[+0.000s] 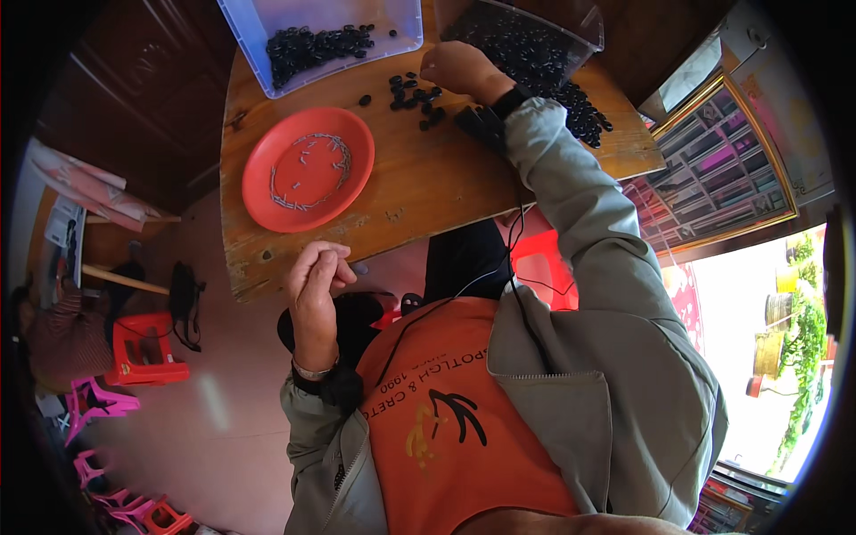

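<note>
My right hand (pixel 456 68) is over the wooden table (pixel 428 183), its fingers bent together. Whether a small piece is between them is hidden. Just below it lie several small, shiny black oval pieces (pixel 411 94). Near the table's front edge, my left hand (pixel 317 287) is raised with its fingers curled and thumb drawn in; anything in them is too small to make out. Beyond the left hand, a round orange-red plate (pixel 259 201) holds many small silvery pins, mostly ringed along its inner edge.
At the back left stands a clear plastic bin (pixel 392 13) with black pieces inside. A second clear bin (pixel 584 27) is at the back right, and black pieces (pixel 584 116) spill beside it. A dark cable (pixel 517 232) hangs by my right sleeve. Red stools (pixel 147 352) stand on the floor.
</note>
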{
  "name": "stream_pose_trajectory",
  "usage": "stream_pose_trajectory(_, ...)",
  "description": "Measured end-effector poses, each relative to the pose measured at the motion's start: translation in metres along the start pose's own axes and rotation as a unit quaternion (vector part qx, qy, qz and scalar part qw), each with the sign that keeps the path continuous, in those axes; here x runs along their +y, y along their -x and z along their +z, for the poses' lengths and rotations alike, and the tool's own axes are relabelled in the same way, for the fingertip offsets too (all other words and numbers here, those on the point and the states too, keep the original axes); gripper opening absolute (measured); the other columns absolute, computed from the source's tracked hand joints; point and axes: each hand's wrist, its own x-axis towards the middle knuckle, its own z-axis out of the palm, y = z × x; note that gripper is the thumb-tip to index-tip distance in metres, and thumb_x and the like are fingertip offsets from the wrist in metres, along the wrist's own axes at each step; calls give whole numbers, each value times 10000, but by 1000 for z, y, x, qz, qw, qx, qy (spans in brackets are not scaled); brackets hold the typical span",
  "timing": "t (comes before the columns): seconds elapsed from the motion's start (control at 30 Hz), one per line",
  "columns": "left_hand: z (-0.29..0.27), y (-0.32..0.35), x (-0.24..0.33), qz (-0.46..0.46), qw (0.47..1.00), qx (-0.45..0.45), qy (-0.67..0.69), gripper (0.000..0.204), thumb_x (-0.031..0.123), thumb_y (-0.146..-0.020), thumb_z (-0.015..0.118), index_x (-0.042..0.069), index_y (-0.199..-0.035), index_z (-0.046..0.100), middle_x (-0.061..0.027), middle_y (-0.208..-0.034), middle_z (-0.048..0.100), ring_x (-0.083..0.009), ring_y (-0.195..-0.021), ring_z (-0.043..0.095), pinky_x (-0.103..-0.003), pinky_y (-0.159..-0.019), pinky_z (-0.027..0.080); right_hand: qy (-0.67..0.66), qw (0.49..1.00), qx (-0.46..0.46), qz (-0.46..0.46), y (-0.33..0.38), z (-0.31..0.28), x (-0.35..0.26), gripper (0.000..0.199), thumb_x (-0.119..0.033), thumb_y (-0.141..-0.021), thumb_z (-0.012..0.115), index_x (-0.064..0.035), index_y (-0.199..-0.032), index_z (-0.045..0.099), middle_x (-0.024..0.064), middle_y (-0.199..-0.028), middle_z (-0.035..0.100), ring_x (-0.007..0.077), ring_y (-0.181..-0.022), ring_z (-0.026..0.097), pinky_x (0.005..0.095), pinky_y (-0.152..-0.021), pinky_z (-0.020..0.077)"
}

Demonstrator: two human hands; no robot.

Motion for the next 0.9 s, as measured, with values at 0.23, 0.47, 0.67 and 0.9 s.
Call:
stream_pose_trajectory(0.23, -5, 1, -1, 2, 1000, -7, -3, 241, 211, -926, 471, 10, -894, 600, 6, -670, 526, -64, -645, 475, -214, -613, 353, 68, 997, -18, -9, -11, 18, -1, 217, -257, -735, 601, -77, -788, 709, 128, -795, 671, 315, -792, 650, 410, -716, 520)
stream_pose_trajectory(0.47, -3, 0, -3, 2, 1000, -21, -3, 236, 212, -927, 470, 19, -898, 602, 14, -675, 524, -58, -648, 472, -209, -610, 350, 29, 995, -78, -53, 2, 13, -10, 254, -338, -708, 658, -99, -790, 675, 103, -805, 664, 320, -807, 628, 412, -723, 493)
stream_pose_trajectory(0.67, -4, -1, -5, -7, 1000, -22, 1, 231, 212, -929, 469, 26, -895, 601, 20, -674, 520, -56, -650, 470, -207, -611, 347, -87, 993, -44, -69, 9, 14, -11, 235, -221, -684, 702, -74, -866, 675, 87, -790, 672, 257, -772, 642, 364, -695, 497)
stream_pose_trajectory(0.9, -1, -6, -5, -5, 1000, -27, -5, 233, 210, -931, 465, 24, -896, 601, 16, -673, 522, -57, -649, 470, -214, -600, 349, -323, 944, -37, -60, 34, -4, -35, 207, -58, -811, 648, -5, -1012, 655, 38, -854, 683, 118, -761, 636, 258, -685, 507)
